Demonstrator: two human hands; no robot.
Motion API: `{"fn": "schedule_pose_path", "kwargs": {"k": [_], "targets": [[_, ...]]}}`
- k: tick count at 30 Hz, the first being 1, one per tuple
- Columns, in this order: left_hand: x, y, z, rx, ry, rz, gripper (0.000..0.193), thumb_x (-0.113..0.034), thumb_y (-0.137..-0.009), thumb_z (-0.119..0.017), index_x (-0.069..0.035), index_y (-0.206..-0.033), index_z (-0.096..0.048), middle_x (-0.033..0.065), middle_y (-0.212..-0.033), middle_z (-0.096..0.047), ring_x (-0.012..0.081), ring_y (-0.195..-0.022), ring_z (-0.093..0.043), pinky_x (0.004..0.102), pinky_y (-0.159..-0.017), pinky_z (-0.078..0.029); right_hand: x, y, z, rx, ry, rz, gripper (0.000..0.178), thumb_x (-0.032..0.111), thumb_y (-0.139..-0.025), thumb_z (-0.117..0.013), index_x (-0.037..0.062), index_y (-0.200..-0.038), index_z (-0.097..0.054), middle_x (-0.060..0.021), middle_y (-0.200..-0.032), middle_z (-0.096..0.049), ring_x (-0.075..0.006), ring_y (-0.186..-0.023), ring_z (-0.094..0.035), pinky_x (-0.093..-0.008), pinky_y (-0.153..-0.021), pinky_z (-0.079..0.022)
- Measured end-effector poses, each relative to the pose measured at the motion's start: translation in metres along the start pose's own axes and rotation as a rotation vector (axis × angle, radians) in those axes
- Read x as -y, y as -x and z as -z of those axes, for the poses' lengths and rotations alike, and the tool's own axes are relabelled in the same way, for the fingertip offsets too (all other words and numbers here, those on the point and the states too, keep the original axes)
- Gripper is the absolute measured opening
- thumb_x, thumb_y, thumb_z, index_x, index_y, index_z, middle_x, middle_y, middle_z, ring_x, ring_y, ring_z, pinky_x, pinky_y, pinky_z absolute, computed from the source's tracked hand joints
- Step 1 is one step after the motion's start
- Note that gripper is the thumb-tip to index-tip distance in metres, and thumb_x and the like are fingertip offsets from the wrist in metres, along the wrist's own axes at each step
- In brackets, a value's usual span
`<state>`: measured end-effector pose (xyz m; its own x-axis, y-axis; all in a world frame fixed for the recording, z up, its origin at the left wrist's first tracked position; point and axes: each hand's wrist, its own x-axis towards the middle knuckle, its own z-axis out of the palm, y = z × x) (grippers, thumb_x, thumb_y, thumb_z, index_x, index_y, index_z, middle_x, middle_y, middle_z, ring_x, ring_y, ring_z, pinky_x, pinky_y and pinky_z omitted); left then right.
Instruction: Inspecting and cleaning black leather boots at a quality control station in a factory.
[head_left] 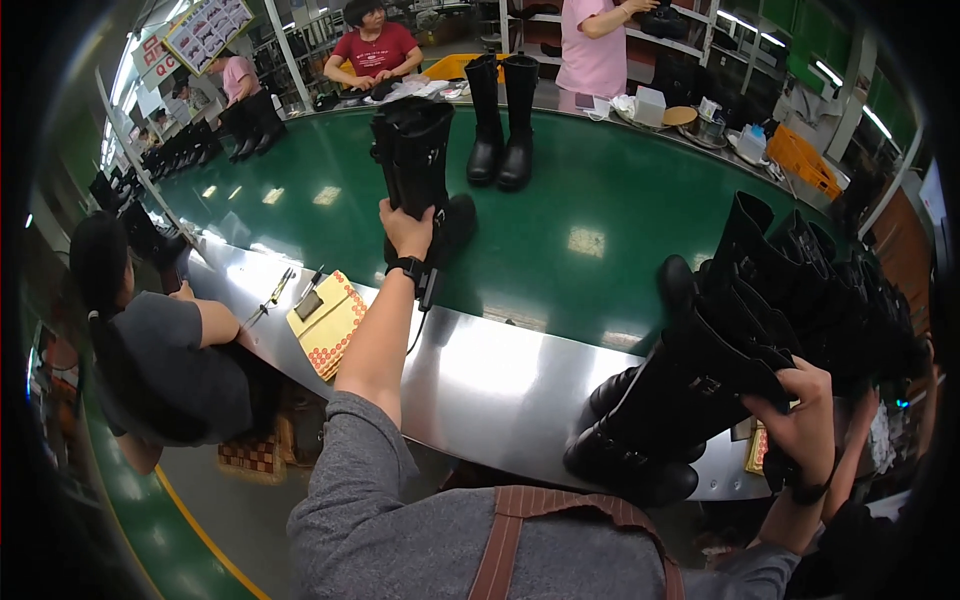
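Out over the green belt (590, 215), my left hand (408, 232) is wrapped around the lower shafts of a pair of tall black boots (415, 150). These boots have buckles and stand upright on the belt or just above it; I cannot tell which. My right hand (800, 410) grips the top edge of another black buckled boot (665, 385), which leans over the metal ledge with its foot toward me. A second boot is partly hidden behind it. Farther off, another pair of tall black boots (500, 120) stands upright on the belt.
Yellow sheets with red round stickers (335, 322) lie on the metal ledge (480, 375) beside small tools (272, 292). More black boots (780, 250) crowd the right side. A co-worker (180, 350) sits at my left; others stand across the belt, near an orange crate (803, 160).
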<state>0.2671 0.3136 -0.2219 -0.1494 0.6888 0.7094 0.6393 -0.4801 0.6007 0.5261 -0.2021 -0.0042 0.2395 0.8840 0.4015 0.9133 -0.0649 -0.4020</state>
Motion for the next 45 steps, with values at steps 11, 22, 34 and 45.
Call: {"fn": "schedule_pose_path", "kwargs": {"k": [11,22,34,45], "targets": [[-0.003,0.03,0.039,0.058,-0.221,0.175,0.059,-0.036,-0.069,-0.079,-0.003,-0.114,-0.06,0.0213,-0.134,-0.034,0.0351,-0.125,-0.033,0.0421,-0.103,-0.033,0.023,-0.033,0.014,0.215,0.029,-0.029,0.022,0.015,-0.065,-0.081,-0.0019,-0.071,-0.067,-0.0104,-0.057,-0.055,-0.0175,-0.048,-0.052,-0.0283,-0.048,-0.037],[-0.055,0.122,0.065,0.558,1.115,0.766,0.009,-0.01,-0.088,-0.063,-0.006,-0.095,-0.061,0.0023,-0.082,-0.062,0.0107,-0.073,-0.06,0.0214,-0.064,-0.047,-0.024,-0.226,-0.02,-0.009,0.234,-0.055,0.042,0.037,-0.071,-0.075,-0.0033,-0.081,-0.069,-0.0131,-0.068,-0.066,-0.0209,-0.065,-0.064,-0.0333,-0.063,-0.048],[-0.054,0.141,0.059,0.782,0.977,0.798,0.01,-0.01,-0.087,-0.063,-0.003,-0.093,-0.061,0.0012,-0.079,-0.06,0.008,-0.07,-0.057,0.0205,-0.062,-0.044,-0.151,-0.424,-0.197,-0.147,0.481,-0.205,0.054,0.049,-0.077,-0.067,0.0108,-0.115,-0.061,-0.0232,-0.112,-0.06,-0.0376,-0.105,-0.059,-0.0458,-0.09,-0.048],[-0.053,0.135,0.061,0.792,0.97,0.827,0.009,-0.01,-0.088,-0.061,-0.002,-0.094,-0.061,0.0014,-0.08,-0.06,0.0083,-0.072,-0.057,0.021,-0.064,-0.045,-0.13,-0.429,-0.201,-0.18,0.423,0.083,0.081,0.038,-0.069,-0.077,0.0102,-0.136,-0.041,-0.0248,-0.129,-0.046,-0.0432,-0.12,-0.044,-0.0466,-0.101,-0.039]]}}
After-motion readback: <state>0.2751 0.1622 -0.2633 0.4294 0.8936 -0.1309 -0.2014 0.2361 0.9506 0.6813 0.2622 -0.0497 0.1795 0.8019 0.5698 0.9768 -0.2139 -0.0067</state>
